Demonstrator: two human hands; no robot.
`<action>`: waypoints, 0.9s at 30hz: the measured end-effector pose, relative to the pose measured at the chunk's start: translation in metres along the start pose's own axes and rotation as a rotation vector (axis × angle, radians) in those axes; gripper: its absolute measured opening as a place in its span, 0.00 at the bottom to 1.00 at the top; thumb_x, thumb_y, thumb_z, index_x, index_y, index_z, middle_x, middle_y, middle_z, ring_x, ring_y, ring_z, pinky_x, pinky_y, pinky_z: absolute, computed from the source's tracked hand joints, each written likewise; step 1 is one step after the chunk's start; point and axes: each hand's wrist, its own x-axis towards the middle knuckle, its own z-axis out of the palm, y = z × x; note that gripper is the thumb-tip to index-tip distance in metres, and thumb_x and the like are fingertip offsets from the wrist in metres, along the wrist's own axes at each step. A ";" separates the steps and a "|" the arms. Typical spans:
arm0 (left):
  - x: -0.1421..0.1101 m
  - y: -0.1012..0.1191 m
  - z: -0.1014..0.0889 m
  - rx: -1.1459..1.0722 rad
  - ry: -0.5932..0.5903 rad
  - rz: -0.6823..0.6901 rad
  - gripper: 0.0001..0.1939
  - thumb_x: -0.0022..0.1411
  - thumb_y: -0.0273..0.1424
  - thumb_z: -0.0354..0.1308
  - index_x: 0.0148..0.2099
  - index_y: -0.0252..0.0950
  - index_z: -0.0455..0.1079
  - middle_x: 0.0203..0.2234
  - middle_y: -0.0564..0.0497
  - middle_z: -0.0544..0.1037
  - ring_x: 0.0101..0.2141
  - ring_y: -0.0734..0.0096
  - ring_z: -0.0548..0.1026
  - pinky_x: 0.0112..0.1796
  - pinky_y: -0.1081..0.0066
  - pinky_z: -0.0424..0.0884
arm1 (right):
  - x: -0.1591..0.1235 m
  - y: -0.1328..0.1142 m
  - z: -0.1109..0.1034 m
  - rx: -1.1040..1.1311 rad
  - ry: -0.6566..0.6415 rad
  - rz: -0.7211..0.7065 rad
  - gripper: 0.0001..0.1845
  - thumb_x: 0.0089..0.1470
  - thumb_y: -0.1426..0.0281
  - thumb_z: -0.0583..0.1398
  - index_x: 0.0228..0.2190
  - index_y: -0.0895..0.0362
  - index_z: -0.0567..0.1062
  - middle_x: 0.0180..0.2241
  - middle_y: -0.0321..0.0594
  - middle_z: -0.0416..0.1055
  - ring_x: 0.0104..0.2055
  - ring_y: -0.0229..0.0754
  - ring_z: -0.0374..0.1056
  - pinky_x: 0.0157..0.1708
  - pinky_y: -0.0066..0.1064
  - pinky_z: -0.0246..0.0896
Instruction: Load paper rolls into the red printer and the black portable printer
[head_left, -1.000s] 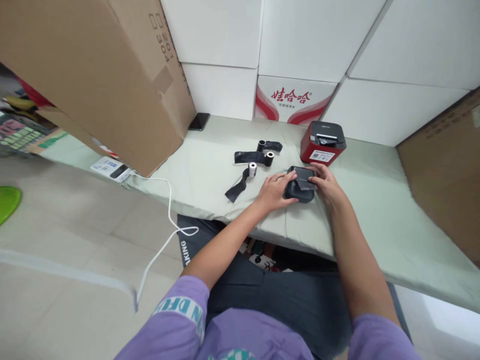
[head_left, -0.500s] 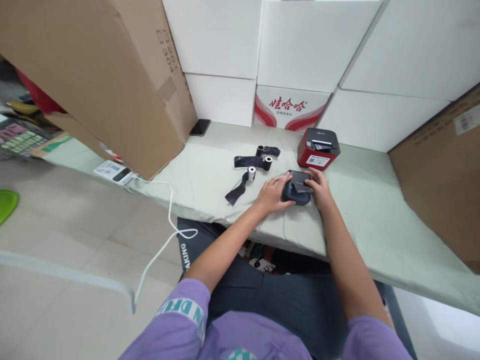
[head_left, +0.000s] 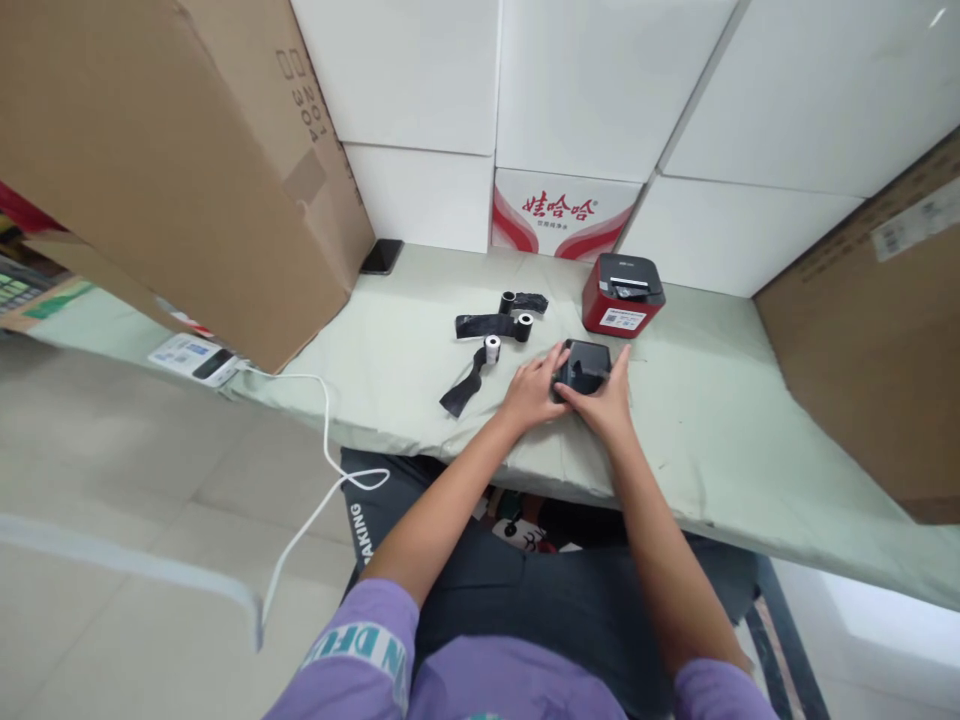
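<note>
A small black printer (head_left: 586, 362) lies on the pale green table (head_left: 390, 370) in front of me. My left hand (head_left: 529, 390) grips its left side with the fingers curled against it. My right hand (head_left: 604, 398) rests over its near right edge, fingers pressed on the case. Just left of the hands lie small paper rolls (head_left: 493, 347) with black strips (head_left: 462, 383) trailing from them. A red and black printer (head_left: 622, 293) stands behind the black one.
A big cardboard box (head_left: 187, 150) overhangs the table's left end. Another brown box (head_left: 870, 320) stands at the right. White cartons (head_left: 570, 110) line the back. A phone (head_left: 381, 256) lies near the back left. A white cable (head_left: 322, 450) hangs off the table edge.
My right hand slid from the printer's far right side to its near edge. The dark strip that lay over the printer's top no longer shows. The camera view shifted slightly.
</note>
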 end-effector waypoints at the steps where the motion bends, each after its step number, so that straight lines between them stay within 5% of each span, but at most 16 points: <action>1: 0.000 0.000 0.000 -0.005 -0.001 -0.002 0.54 0.57 0.37 0.65 0.77 0.38 0.39 0.69 0.40 0.64 0.65 0.49 0.65 0.62 0.51 0.62 | -0.002 -0.006 0.006 -0.016 0.053 -0.011 0.77 0.32 0.58 0.75 0.72 0.55 0.39 0.70 0.60 0.49 0.74 0.65 0.45 0.71 0.62 0.42; 5: -0.002 -0.002 0.002 -0.010 0.021 0.016 0.54 0.59 0.38 0.64 0.77 0.36 0.36 0.66 0.41 0.69 0.65 0.50 0.66 0.62 0.50 0.63 | -0.005 -0.016 0.003 -0.013 0.127 -0.022 0.75 0.34 0.59 0.74 0.72 0.56 0.39 0.66 0.59 0.56 0.72 0.65 0.50 0.70 0.59 0.47; 12: 0.001 -0.003 0.006 -0.010 -0.018 -0.013 0.53 0.62 0.38 0.63 0.77 0.38 0.33 0.65 0.43 0.70 0.66 0.52 0.65 0.63 0.50 0.61 | 0.005 0.025 -0.065 0.019 0.249 -0.016 0.73 0.34 0.62 0.74 0.72 0.51 0.40 0.63 0.51 0.58 0.67 0.58 0.60 0.63 0.46 0.63; 17: 0.000 0.000 0.005 -0.036 -0.025 -0.043 0.48 0.62 0.35 0.62 0.76 0.39 0.41 0.65 0.43 0.70 0.64 0.51 0.67 0.63 0.48 0.62 | 0.020 0.046 -0.096 -0.013 0.188 0.033 0.75 0.32 0.57 0.76 0.72 0.51 0.42 0.61 0.51 0.63 0.64 0.59 0.62 0.62 0.51 0.64; 20: -0.006 0.005 -0.002 -0.169 0.055 -0.083 0.39 0.64 0.33 0.60 0.73 0.38 0.52 0.63 0.44 0.73 0.62 0.55 0.70 0.62 0.52 0.64 | 0.044 0.044 -0.120 0.098 0.190 0.071 0.60 0.46 0.49 0.67 0.71 0.47 0.46 0.61 0.49 0.67 0.64 0.55 0.65 0.61 0.53 0.64; 23: 0.002 0.016 -0.016 -0.267 0.111 -0.120 0.28 0.67 0.32 0.56 0.68 0.38 0.63 0.60 0.43 0.76 0.59 0.59 0.75 0.60 0.59 0.69 | 0.085 0.041 -0.138 0.211 0.216 0.090 0.38 0.54 0.45 0.58 0.63 0.42 0.64 0.59 0.44 0.71 0.64 0.53 0.66 0.62 0.54 0.61; 27: 0.068 0.028 -0.023 -0.100 0.064 -0.200 0.23 0.66 0.38 0.59 0.61 0.38 0.72 0.50 0.40 0.82 0.54 0.47 0.78 0.57 0.54 0.70 | 0.149 0.042 -0.125 0.308 0.016 0.191 0.27 0.50 0.44 0.61 0.47 0.45 0.75 0.56 0.45 0.74 0.62 0.54 0.67 0.62 0.52 0.63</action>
